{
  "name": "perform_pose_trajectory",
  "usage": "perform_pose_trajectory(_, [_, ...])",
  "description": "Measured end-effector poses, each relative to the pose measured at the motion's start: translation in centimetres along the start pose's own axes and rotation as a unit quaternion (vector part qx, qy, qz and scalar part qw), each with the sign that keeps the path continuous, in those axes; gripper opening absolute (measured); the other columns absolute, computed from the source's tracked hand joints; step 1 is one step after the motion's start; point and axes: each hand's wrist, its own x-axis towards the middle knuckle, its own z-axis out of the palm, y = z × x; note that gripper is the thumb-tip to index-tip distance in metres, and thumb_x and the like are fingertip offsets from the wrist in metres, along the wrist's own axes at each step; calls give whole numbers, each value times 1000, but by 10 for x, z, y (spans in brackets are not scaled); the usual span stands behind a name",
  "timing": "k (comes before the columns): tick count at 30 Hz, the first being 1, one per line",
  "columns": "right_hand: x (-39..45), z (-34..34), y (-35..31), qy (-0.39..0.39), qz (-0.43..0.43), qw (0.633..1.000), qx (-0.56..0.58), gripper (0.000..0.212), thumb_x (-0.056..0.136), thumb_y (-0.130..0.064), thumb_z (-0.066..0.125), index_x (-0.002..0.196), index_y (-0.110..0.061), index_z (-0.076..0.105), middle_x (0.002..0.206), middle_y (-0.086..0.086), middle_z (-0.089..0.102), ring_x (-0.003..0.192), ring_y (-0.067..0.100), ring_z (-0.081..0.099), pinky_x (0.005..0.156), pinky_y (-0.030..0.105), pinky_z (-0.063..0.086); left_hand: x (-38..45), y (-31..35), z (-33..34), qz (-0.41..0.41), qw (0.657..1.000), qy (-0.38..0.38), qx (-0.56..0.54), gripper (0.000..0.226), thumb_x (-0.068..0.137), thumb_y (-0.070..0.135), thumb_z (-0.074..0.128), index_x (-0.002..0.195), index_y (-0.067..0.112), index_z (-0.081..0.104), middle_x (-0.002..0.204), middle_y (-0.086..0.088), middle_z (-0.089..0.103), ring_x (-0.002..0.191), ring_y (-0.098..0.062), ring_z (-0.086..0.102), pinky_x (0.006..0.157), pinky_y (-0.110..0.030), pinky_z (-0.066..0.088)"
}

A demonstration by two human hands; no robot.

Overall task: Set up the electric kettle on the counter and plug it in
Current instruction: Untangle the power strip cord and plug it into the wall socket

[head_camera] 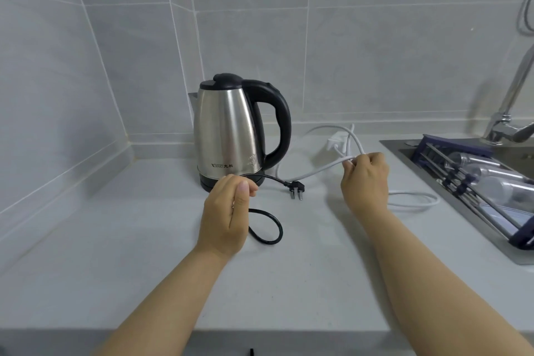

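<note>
A steel electric kettle with a black handle and lid stands upright on its black base near the back of the grey counter. Its black cord loops on the counter and ends in a black plug lying loose to the right of the base. My left hand pinches the black cord just in front of the base. My right hand grips a white cable that runs to a white power strip lying by the back wall.
A sink on the right holds a dark blue rack with clear bottles. A chrome tap rises behind it. Tiled walls close the back and left. More white cable curls beside the sink edge.
</note>
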Motion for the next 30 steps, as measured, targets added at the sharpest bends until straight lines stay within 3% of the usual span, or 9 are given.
perform_pose_trajectory(3, [-14,-12,3,62,-14,996,64,26,98,-19,48,94,5,57,113,20,46,100,36,44,73,30,29,-2,19,13,-45,998,25,-47,38,95,34,34,81,13,62,81,8,64,83,-11,60,77,-27,47])
perform_pose_trajectory(8, [-35,-32,8,132,-42,974,179,10,93,-8,54,88,0,57,106,15,45,93,32,49,80,40,48,-9,54,34,-69,995,25,-62,30,89,35,41,78,16,63,77,12,66,81,-10,61,73,-15,43])
perform_pose_trajectory(12, [-50,-50,10,157,-63,959,226,7,91,-3,54,87,1,58,104,7,40,89,20,45,76,18,39,-19,74,44,-61,995,-5,-81,24,89,29,48,78,15,65,77,11,68,78,-7,63,71,-10,45])
perform_pose_trajectory(15, [-61,-65,5,175,-70,948,255,10,91,-6,50,85,-1,56,103,8,41,82,4,40,71,6,35,-19,87,48,-146,978,-65,-132,20,94,23,54,81,15,68,78,4,72,75,-10,68,72,-21,54])
perform_pose_trajectory(19, [-75,-83,-7,197,-76,935,286,11,90,-1,52,80,-4,54,98,6,42,83,-8,41,67,7,35,-14,114,46,-348,875,-169,-290,29,101,26,46,98,3,64,88,-19,72,76,-23,74,67,-28,60])
perform_pose_trajectory(23, [-96,-97,-22,176,-100,928,312,10,89,-1,53,81,-5,55,99,6,46,84,-4,44,67,10,38,-8,126,40,-482,757,-187,-400,54,97,50,43,115,1,55,100,-26,71,88,-33,73,73,-36,60])
perform_pose_trajectory(27, [-123,-110,-35,158,-159,922,315,11,86,5,54,82,-5,58,100,5,46,84,-2,45,67,8,38,-6,130,32,-514,678,-194,-488,72,89,65,44,118,1,55,112,-27,67,101,-39,67,94,-51,51])
perform_pose_trajectory(30, [-141,-121,-44,152,-253,901,317,10,85,1,51,85,-4,60,101,9,48,89,-6,45,70,4,39,-10,134,25,-502,644,-202,-540,76,87,67,44,123,1,54,113,-26,67,92,-37,70,78,-46,57])
